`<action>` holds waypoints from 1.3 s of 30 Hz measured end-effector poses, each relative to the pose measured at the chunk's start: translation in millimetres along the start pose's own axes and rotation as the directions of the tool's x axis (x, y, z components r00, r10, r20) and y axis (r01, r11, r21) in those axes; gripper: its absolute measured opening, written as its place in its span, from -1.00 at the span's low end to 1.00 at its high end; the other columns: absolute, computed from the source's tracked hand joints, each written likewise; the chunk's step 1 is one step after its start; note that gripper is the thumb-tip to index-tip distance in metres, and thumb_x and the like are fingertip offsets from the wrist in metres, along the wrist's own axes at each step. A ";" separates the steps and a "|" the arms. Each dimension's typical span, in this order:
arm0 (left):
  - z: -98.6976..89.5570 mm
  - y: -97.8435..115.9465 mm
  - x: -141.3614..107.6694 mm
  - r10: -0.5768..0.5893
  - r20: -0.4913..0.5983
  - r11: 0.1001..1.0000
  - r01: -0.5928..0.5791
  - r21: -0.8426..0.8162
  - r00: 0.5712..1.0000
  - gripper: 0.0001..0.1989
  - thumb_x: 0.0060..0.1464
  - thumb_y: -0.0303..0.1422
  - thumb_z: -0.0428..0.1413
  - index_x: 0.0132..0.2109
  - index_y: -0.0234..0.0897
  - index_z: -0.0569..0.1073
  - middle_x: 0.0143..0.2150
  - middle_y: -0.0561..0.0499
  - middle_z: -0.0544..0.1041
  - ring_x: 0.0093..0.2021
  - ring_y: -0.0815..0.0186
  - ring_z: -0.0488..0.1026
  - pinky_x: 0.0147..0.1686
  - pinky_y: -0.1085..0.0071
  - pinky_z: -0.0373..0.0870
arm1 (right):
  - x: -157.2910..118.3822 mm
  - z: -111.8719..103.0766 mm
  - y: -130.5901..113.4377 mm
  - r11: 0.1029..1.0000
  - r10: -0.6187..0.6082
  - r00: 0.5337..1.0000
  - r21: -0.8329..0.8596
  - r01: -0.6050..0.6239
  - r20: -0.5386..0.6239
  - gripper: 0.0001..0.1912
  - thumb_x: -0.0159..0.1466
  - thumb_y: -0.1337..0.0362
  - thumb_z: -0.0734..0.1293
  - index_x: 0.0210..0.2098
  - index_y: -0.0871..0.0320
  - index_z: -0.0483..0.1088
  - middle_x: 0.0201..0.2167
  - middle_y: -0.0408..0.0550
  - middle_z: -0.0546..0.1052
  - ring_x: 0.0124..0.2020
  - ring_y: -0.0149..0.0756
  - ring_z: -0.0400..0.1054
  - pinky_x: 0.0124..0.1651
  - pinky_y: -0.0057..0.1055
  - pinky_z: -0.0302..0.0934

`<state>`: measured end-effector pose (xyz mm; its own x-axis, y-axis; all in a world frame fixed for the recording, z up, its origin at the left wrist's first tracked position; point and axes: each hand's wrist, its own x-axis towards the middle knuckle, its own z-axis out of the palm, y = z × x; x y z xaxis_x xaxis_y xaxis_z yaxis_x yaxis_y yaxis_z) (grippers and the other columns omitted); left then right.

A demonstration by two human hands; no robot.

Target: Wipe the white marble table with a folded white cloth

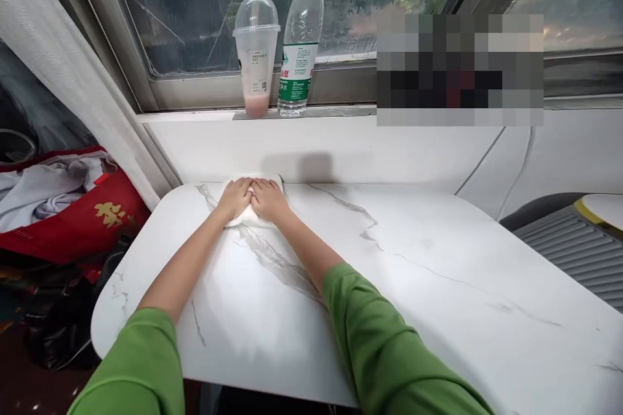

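Note:
A folded white cloth (257, 217) lies on the white marbled table (413, 311), close to the wall at the table's back edge. My left hand (237, 198) rests flat on the cloth's left part, fingers stretched toward the wall. Beside it, my right hand (268, 199) presses down flat on the same cloth. Both hands nearly touch at the fingertips and thumbs. Their palms are hidden from above, and neither hand is wrapped round the cloth. Green sleeves cover my upper arms.
On the window ledge stand a domed plastic cup (256, 71) with a straw and pink drink, and a clear bottle (299, 45) with a green cap. A red bag (73, 214) with clothes sits left, by a white curtain (82, 65). A ribbed grey surface (569, 246) is at right.

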<state>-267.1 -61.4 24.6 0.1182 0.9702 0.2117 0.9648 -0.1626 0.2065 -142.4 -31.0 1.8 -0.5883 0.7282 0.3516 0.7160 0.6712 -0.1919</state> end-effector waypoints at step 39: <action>-51.2 -126.1 -122.0 -0.126 0.040 0.991 0.124 0.048 0.991 -0.48 0.23 -0.30 -0.28 0.28 -0.30 0.15 0.32 -0.08 0.19 0.31 0.22 0.09 0.29 0.10 -0.07 | 20.6 33.9 -152.2 0.950 -0.244 0.970 0.203 0.236 0.015 -0.46 0.28 0.28 0.12 0.17 0.51 0.21 0.17 0.31 0.31 0.21 -0.02 0.13 0.28 -0.11 -0.12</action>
<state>-415.2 -168.5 21.6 0.0054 0.9893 0.1456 0.9821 -0.0327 0.1855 -276.2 -113.5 7.2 -0.7508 0.5443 0.3742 0.4651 0.8379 -0.2857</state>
